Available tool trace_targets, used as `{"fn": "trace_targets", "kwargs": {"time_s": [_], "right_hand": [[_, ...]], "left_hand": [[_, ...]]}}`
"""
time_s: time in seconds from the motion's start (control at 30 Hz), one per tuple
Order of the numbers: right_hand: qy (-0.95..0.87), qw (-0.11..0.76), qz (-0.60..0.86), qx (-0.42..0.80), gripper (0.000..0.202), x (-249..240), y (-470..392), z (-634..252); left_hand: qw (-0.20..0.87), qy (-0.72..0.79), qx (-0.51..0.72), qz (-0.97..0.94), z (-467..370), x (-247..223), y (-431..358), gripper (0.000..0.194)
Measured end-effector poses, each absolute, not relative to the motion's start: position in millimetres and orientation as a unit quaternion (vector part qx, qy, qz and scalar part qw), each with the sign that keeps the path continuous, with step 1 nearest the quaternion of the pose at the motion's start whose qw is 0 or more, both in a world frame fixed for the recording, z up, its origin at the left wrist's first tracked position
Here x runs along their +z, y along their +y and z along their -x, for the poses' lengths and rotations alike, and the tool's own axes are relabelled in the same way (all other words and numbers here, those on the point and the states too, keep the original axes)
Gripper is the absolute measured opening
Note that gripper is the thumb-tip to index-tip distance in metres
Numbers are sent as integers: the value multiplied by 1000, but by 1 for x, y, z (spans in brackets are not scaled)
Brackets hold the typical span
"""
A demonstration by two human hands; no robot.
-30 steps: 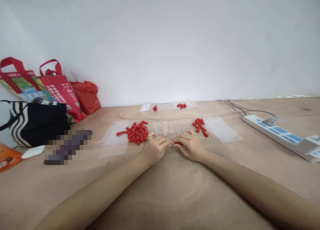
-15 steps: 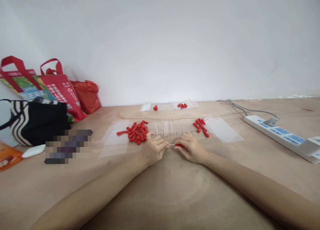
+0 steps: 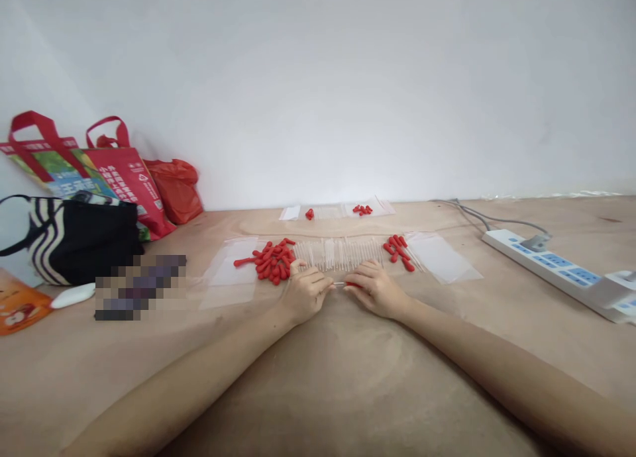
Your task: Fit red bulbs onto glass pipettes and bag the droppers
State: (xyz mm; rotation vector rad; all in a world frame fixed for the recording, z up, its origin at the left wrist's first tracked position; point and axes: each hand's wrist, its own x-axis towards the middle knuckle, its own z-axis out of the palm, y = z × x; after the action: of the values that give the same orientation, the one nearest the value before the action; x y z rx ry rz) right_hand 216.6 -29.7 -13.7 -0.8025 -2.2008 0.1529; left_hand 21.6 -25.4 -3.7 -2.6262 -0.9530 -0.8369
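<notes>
My left hand [image 3: 307, 293] is closed in a pinch on a thin clear dropper tube [image 3: 339, 284], held level just above the table. My right hand [image 3: 380, 288] is closed around a red rubber bulb [image 3: 352, 285], mostly covered by its fingers. The tube's right end meets the bulb; how far it sits inside is hidden. Just beyond the hands lies a row of clear dropper tubes [image 3: 342, 252]. A pile of red rubber bulbs [image 3: 271, 265] is at its left, and a smaller group of red bulb droppers [image 3: 399, 252] lies at its right.
Clear plastic bags [image 3: 231, 271] lie at the left, another plastic bag [image 3: 444, 258] at the right. More bulbs [image 3: 362, 210] sit near the wall. A white power strip [image 3: 556, 265] is at far right; a black bag [image 3: 89, 238] and red shopping bags [image 3: 132, 179] stand at left.
Less of the red bulb shows between my hands, and the gap between my fingertips is slightly narrower. The view has shifted a little; the piles look the same.
</notes>
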Motion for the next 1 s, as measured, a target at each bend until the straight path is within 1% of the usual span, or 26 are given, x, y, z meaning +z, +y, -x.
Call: {"fn": "trace_targets", "kwargs": {"time_s": [0.07, 0.13, 0.2, 0.27, 0.3, 0.37, 0.43, 0.53, 0.63, 0.7, 0.8, 0.9, 1.0], "right_hand": [[-796, 457, 347, 193, 16, -14, -29, -212], [-688, 528, 369, 333, 25, -14, -28, -206], [-599, 569, 374, 422, 34, -11, -23, -202], [-555, 590, 383, 444, 37, -5, -14, -207], [-546, 598, 397, 431, 37, 0, -8, -214], [-538, 612, 450, 365, 40, 9, 6, -237], [-558, 571, 541, 267, 43, 16, 20, -266], [-563, 430, 699, 100, 37, 17, 33, -305], [-560, 300, 772, 23, 33, 7, 36, -321], [-570, 252, 782, 6, 34, 0, 36, -321], [-583, 221, 782, 5, 38, -7, 37, -318], [-580, 227, 783, 2, 39, -6, 36, -317], [-585, 222, 780, -8, 36, 1, 34, -316]], "left_hand": [[99, -348, -302, 882, -24, -3, -26, 22], [81, -362, -318, 872, -28, -2, -28, 24], [55, -360, -324, 873, -29, 1, -30, 24], [28, -351, -319, 880, -29, 4, -31, 23], [16, -351, -315, 882, -28, 5, -32, 25], [1, -362, -308, 880, -26, 6, -32, 30], [0, -386, -306, 870, -25, 5, -31, 30], [9, -417, -297, 859, -27, 1, -27, 34], [21, -437, -277, 856, -28, -2, -24, 34], [30, -449, -264, 853, -28, -3, -23, 30], [39, -452, -255, 854, -28, -4, -22, 26], [40, -451, -253, 855, -27, -3, -22, 24], [35, -462, -249, 850, -26, -3, -22, 24]]}}
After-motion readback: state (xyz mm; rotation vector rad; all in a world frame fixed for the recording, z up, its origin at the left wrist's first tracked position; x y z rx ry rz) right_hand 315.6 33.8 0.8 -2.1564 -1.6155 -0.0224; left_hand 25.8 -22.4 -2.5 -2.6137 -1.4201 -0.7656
